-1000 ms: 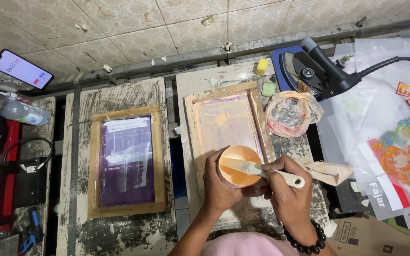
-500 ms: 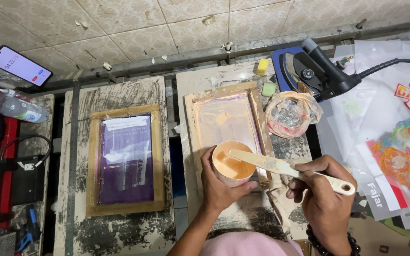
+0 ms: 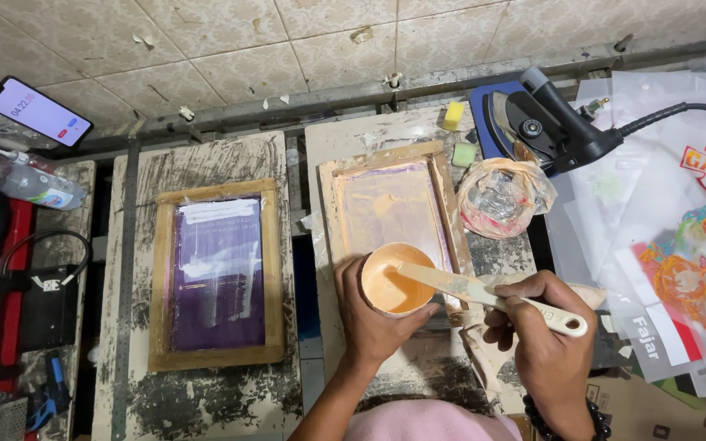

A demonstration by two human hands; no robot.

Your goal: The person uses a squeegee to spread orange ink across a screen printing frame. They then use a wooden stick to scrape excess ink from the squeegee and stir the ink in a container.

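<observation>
My left hand [image 3: 369,314] grips a small round cup of orange paste [image 3: 395,279], held over the near end of a wooden printing frame with an orange-stained mesh [image 3: 392,204]. In my right hand [image 3: 542,343] is a flat cream spatula [image 3: 484,291]; its blade tip rests inside the cup. The frame lies on a paint-smeared board [image 3: 351,135].
A second wooden frame with purple mesh [image 3: 218,273] lies on the left board. A plastic-wrapped tub [image 3: 502,196], small sponges [image 3: 453,114], a heat tool with cable [image 3: 545,122] and printed sheets [image 3: 688,245] sit right. A phone [image 3: 37,110], a bottle [image 3: 22,181] and tools lie left.
My right hand shifted right and back along the spatula handle, so the blade now reaches into the cup from farther away. The cup stays over the frame's near end.
</observation>
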